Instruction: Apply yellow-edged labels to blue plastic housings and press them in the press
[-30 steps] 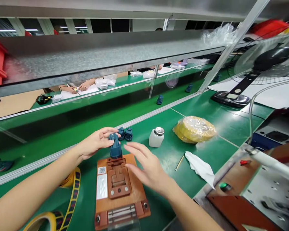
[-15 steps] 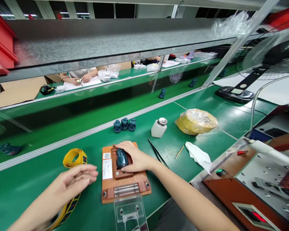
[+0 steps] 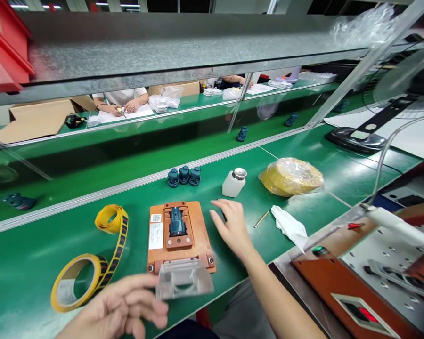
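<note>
Swung up, the clear acrylic cover [image 3: 183,280] now leans over the orange fixture plate [image 3: 199,235], your left hand [image 3: 122,306] just below it, fingers loosely curled. Your right hand [image 3: 233,227] has lifted away, fingers spread; the blue housing [image 3: 177,223] sits in the plate's recess.

The green desk [image 3: 28,249] ran across the view, edged on its far side by an aluminium rail [image 3: 127,186]. An orange wooden fixture plate [image 3: 199,230] lay near its middle. Beyond the plate stood three dark teal moulded parts [image 3: 184,175] in a row, then a white plastic bottle [image 3: 233,183] with a metal cap [image 3: 239,173]. Further right lay a bagged yellow tape roll [image 3: 290,177], a white cloth [image 3: 289,227] and a thin pencil-like rod [image 3: 261,219]. A yellow-and-black tape roll [image 3: 117,249] lay to the left, its strip loosely looped.
</note>
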`<state>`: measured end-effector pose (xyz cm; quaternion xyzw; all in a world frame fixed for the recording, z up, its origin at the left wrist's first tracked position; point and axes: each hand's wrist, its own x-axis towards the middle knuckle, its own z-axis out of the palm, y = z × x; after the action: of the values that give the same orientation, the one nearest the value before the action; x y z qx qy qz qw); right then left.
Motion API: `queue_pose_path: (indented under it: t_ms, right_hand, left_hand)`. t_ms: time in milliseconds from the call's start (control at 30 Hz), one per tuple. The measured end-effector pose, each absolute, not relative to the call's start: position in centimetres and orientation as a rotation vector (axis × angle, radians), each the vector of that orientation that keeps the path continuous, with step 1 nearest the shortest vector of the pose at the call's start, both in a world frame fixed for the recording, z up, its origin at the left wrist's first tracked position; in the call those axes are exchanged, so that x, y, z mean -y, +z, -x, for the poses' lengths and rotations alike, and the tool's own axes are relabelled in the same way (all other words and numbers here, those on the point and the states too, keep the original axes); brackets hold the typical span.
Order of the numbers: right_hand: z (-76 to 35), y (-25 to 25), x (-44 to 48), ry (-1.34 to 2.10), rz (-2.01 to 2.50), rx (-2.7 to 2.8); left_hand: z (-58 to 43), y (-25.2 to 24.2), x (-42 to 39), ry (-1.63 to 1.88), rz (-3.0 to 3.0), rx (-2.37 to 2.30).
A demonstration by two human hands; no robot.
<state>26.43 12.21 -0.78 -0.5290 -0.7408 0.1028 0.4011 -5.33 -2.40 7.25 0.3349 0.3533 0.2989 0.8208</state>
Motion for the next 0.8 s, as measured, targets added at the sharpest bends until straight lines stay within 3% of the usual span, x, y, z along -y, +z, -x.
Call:
queue_pose_path:
  t_ms: [167, 433, 633, 800]
  right_hand:
    - [-30.5, -5.3, -8.6, -0.05, 1.554, 1.811]
    - [-30.9, -8.6, -8.5, -0.058, 1.616, 1.806]
    - [-31.5, -9.0, -8.6, -0.055, 1.635, 1.82]
    - [-31.7, -9.1, -8.7, 0.059, 1.641, 1.796]
  left_hand:
    - [3.4, 11.1, -2.5, 0.846, -0.651, -0.78]
    - [0.7, 8.7, -7.8, 0.925, -0.421, -1.053]
    - [8.8, 7.9, -7.6, 0.677, -1.733, -1.742]
    - [12.5, 6.7, -8.9, 0.53, -1.94, -1.932]
